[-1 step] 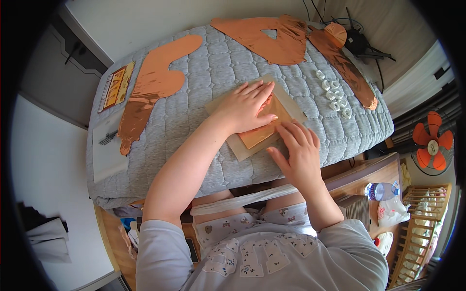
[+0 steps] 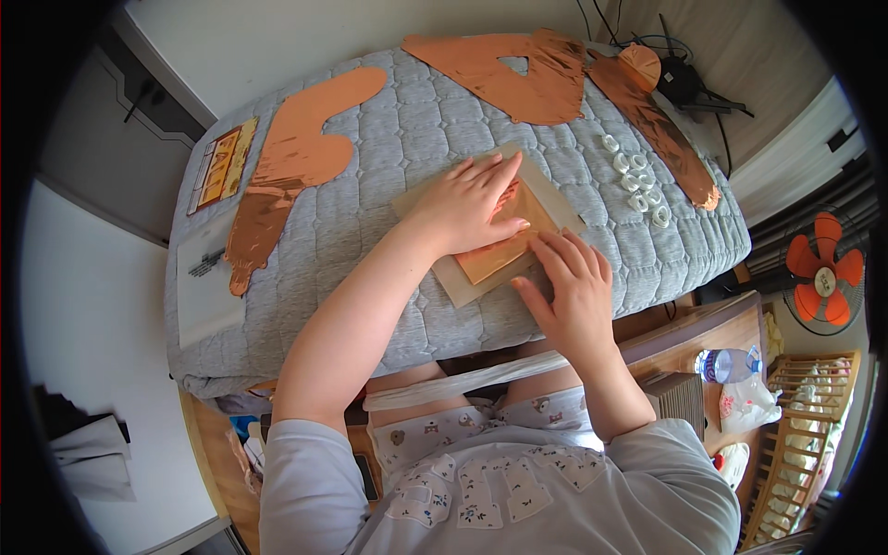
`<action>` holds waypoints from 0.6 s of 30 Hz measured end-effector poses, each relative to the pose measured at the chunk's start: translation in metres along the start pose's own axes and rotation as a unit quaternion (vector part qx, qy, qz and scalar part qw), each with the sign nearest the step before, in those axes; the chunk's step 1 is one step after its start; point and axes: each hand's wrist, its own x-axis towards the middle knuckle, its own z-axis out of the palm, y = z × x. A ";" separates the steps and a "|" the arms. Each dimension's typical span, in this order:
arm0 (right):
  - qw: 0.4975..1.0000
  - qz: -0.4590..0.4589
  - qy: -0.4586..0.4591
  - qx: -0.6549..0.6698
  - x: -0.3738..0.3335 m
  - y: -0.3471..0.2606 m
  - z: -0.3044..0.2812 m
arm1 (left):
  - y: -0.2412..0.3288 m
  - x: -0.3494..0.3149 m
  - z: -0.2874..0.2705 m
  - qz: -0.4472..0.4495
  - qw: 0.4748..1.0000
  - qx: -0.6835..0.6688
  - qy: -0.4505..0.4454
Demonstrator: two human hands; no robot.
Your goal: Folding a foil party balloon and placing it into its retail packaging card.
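Note:
On the quilted grey bed lies a translucent bag (image 2: 457, 289), and on top of it a folded piece of shiny copper-coloured foil (image 2: 504, 252). My left hand (image 2: 467, 205) is laid flat across the foil's upper left part, fingers stretched out, hiding some of it. My right hand (image 2: 575, 277) is at the foil's right edge with its fingertips close to or touching it. Its fingers are spread and slightly bent, with the thumb apart, and nothing shows in its grasp.
Flat copper foil balloons lie around the bed: one at the left (image 2: 291, 166), one at the back (image 2: 518, 88) and one at the right (image 2: 661, 139). Several white ribbon rolls (image 2: 638, 180) sit at the right. A printed card (image 2: 222, 166) and a clear bag (image 2: 208, 277) lie far left.
My right hand has shifted very slightly, its thumb a little to the right and up. My left hand and the foil look nearly unmoved.

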 end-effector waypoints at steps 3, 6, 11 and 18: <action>0.998 0.024 0.055 0.014 -0.001 0.006 0.005 | 0.000 0.000 -0.001 -0.027 0.997 -0.074 0.003; 0.995 0.048 0.087 0.000 -0.001 0.010 0.009 | -0.003 -0.001 0.001 0.003 0.997 -0.063 0.033; 0.991 0.061 0.097 -0.069 -0.006 0.009 0.011 | -0.001 -0.001 -0.002 0.007 0.999 -0.030 0.010; 0.993 0.074 0.067 -0.064 -0.010 -0.002 0.011 | -0.003 0.000 0.001 0.006 1.000 -0.029 0.006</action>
